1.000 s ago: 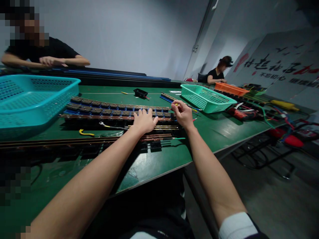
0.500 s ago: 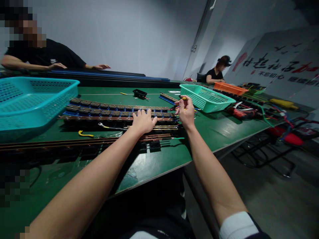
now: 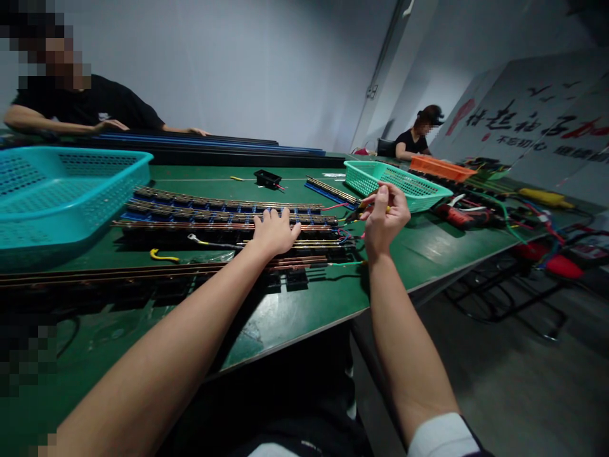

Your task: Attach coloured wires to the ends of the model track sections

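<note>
My left hand (image 3: 275, 231) lies flat with fingers spread on a row of long rails with blue and black clips (image 3: 214, 212) on the green table (image 3: 304, 298). My right hand (image 3: 384, 219) is lifted just right of the rails' end, fingers pinched round a small yellow-handled tool (image 3: 366, 206). Red, blue and green wires (image 3: 345, 236) stick out of the rail ends below that hand.
A teal basket (image 3: 57, 190) stands at the left, a green basket (image 3: 394, 184) behind my right hand, an orange tray (image 3: 440, 169) beyond it. Loose yellow wire (image 3: 164, 256) and a black part (image 3: 269, 178) lie on the table. Two other people sit at the far side. The table edge runs at the right.
My right hand has lifted off the rail ends and moved right and up with the yellow tool. My left hand has stayed on the rails. The person at the left stretched an arm out.
</note>
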A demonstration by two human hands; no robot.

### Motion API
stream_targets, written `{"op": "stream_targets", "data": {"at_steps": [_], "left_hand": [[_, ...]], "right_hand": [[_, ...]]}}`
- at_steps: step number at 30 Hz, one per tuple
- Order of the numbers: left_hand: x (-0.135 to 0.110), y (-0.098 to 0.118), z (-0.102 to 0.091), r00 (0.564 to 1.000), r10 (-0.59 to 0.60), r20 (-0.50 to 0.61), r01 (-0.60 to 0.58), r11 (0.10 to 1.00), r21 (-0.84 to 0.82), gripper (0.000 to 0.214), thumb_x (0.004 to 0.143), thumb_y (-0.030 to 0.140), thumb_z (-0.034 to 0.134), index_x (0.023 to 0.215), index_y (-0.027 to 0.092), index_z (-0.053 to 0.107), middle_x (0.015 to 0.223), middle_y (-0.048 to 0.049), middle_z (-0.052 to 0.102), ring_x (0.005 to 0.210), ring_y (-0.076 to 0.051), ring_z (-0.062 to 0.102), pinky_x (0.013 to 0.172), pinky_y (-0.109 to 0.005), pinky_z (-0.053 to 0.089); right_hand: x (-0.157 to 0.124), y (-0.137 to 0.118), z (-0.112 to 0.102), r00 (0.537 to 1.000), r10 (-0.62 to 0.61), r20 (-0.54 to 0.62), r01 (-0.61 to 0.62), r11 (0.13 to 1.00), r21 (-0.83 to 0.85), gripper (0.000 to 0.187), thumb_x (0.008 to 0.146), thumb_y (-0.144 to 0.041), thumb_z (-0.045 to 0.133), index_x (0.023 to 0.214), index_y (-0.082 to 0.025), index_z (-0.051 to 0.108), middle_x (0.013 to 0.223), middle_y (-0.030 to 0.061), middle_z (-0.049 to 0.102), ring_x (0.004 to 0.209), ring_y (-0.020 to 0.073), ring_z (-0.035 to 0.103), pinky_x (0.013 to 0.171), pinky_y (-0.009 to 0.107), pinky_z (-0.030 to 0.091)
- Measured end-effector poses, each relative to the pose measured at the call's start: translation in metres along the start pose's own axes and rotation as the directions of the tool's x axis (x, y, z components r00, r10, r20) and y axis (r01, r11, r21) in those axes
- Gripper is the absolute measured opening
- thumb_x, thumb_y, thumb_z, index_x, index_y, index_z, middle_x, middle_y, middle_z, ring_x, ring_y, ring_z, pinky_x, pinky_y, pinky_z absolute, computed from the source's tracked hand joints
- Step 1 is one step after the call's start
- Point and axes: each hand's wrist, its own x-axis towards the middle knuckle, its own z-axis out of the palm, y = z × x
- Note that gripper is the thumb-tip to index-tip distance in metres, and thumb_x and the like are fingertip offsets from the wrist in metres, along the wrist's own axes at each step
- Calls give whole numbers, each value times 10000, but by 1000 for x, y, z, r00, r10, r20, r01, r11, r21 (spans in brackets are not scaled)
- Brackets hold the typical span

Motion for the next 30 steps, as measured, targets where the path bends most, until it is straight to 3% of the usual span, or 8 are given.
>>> {"op": "stream_targets", "data": {"at_steps": [9,17,24,30], "left_hand": [[0,0,-2,1000,2,6,-2,1000,-1,604,1007,531,294,1420,125,465,1465,-242,516,1380,-395,448,1088,-567,379],[0,0,-1,1000,5,-2,-5,1000,-6,601,1008,528,304,1418,121,468,1450,-240,528,1372,-399,451,1083,-576,385],[0,0,-2,1000,0,8,0,1000,-3,590,1007,531,298,1408,134,470,1448,-230,533,1371,-392,451,1087,-572,379],[-1,0,-2,1000,0,9,0,1000,-4,594,1006,530,300,1413,132,469,1456,-234,527,1372,-393,450,1086,-571,381]], "right_hand": [[4,8,2,997,-27,72,30,999,-39,337,961,-533,489,1051,-228,599,709,-28,617,430,60,490,412,223,405],[6,15,2,997,45,67,-46,999,7,379,924,-572,541,1043,-218,605,699,-39,623,392,51,441,374,223,350],[6,19,3,994,11,109,-2,997,-83,409,923,-605,529,926,-209,634,612,-44,572,500,89,517,474,233,416],[0,13,4,964,-16,266,39,996,-82,373,893,-561,592,835,-202,678,584,-41,537,488,85,454,488,253,363]]}}
